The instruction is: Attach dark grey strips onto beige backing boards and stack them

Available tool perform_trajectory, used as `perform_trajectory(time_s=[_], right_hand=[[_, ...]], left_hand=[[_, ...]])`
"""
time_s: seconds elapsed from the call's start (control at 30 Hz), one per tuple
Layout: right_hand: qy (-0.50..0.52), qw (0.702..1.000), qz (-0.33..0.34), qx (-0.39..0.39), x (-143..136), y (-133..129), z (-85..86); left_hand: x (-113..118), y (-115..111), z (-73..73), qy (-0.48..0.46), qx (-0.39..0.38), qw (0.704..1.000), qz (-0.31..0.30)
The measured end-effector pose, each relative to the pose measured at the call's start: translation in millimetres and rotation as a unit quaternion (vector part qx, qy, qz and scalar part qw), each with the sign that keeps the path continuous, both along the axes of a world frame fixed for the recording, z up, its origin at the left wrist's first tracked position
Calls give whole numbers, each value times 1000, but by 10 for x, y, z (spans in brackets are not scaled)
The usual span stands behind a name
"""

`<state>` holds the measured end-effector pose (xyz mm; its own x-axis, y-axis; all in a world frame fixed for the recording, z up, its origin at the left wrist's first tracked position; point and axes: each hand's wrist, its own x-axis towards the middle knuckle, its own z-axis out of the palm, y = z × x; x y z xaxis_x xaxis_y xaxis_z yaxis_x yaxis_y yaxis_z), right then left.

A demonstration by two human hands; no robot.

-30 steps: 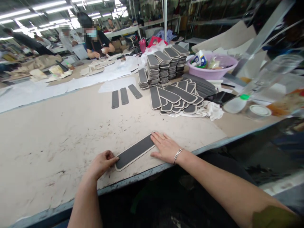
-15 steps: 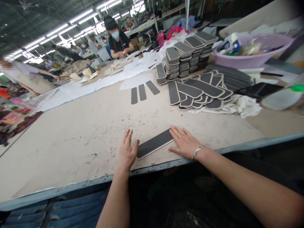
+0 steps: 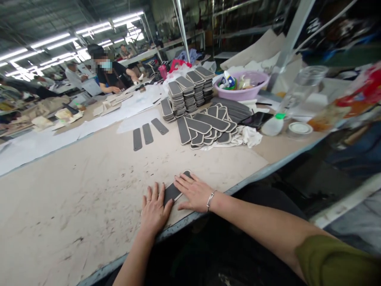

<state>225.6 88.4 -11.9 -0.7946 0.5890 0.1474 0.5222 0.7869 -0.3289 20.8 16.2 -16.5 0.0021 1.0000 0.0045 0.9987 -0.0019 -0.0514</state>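
A long dark grey panel with a pale border lies flat on the table near its front edge. My left hand rests over the panel's left end, fingers spread and thumb along its near side. Across its right part lies my right hand, palm down with the fingers stretched out, a bracelet on the wrist. Both hands are open and grip nothing; they cover much of the panel. Beyond them, three narrow dark strips lie side by side. To their right is a loose heap of similar bordered panels.
Neat stacks of panels stand behind the heap. A purple basin holds assorted items. On the right are a green-capped bottle, a white cloth, a dark phone-like slab and a clear jar. A masked co-worker stands across the table.
The view has swung to the right. My left hand has moved onto the panel's left end, and my right hand now covers more of the panel, lying flat over its upper part.
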Motion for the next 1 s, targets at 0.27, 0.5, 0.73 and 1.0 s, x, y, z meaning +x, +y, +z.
perform_trajectory(time_s=[0.27,0.5,0.73,1.0], right_hand=[[43,997,2,-67,96,45,28],[151,988,21,-6,355,103,423],[232,970,-73,-7,584,286,642],[207,974,-92,4,724,345,670]], left_hand=[[-87,1,-127,-20,-28,999,5],[13,249,171,2,36,999,-26],[469,473,-68,4,-36,997,-75],[163,613,29,-137,-32,990,13]])
